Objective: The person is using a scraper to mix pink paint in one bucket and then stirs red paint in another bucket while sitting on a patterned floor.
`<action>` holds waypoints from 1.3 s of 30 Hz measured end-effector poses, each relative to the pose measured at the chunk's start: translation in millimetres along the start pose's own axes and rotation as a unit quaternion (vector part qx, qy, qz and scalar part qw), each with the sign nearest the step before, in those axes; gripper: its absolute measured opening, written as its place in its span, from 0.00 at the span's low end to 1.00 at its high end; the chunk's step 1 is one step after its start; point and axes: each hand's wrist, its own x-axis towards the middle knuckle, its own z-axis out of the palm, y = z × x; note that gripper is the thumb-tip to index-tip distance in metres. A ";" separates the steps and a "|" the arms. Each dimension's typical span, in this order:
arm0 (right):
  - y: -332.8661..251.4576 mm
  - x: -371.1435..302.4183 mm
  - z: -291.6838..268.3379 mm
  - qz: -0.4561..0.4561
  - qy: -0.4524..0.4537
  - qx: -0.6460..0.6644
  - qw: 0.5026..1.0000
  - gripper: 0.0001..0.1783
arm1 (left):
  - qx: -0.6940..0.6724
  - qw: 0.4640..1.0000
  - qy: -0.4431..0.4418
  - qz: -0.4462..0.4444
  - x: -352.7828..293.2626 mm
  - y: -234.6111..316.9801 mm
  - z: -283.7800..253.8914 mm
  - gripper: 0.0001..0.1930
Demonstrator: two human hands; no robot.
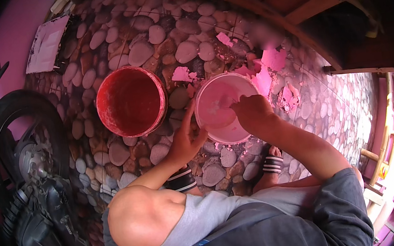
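A white bucket (206, 134) stands on the floor in front of me, with pink, wet-looking material (220, 115) inside. My left hand (188, 140) steadies its left side, fingers and thumb spread along the outer wall near the rim. Over the bucket's right side reaches my right hand (255, 113), closed, its fingers inside the opening. A thin dark tip shows by those fingers, but the rest of what they hold is hidden. To the left stands a red bucket (130, 101), its rim and inner wall smeared with pale residue.
Pink flakes (261, 75) and crumbs lie on the pebble-patterned floor (137, 55) beyond and right of the white bucket. Motorbike parts and a wheel (21, 141) stand at left. A paint-smeared white board (47, 45) is far left; wooden furniture (333, 3) overhangs far right.
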 end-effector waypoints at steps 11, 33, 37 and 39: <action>-12.4 -4.3 32.2 0.007 0.092 -0.027 0.995 0.11 | 0.047 0.998 0.023 0.017 -1.1 -4.8 5.9 0.39; -22.0 -1.8 30.9 0.038 0.074 0.113 0.990 0.18 | 0.058 0.997 0.040 0.033 -3.3 -4.8 5.2 0.37; -21.7 5.5 31.0 0.041 0.107 0.116 0.987 0.18 | 0.032 0.996 0.078 0.021 -6.3 -13.2 7.0 0.39; -24.2 9.9 29.2 0.038 0.126 0.127 0.983 0.17 | 0.002 0.994 0.105 0.033 -7.4 -12.1 12.2 0.39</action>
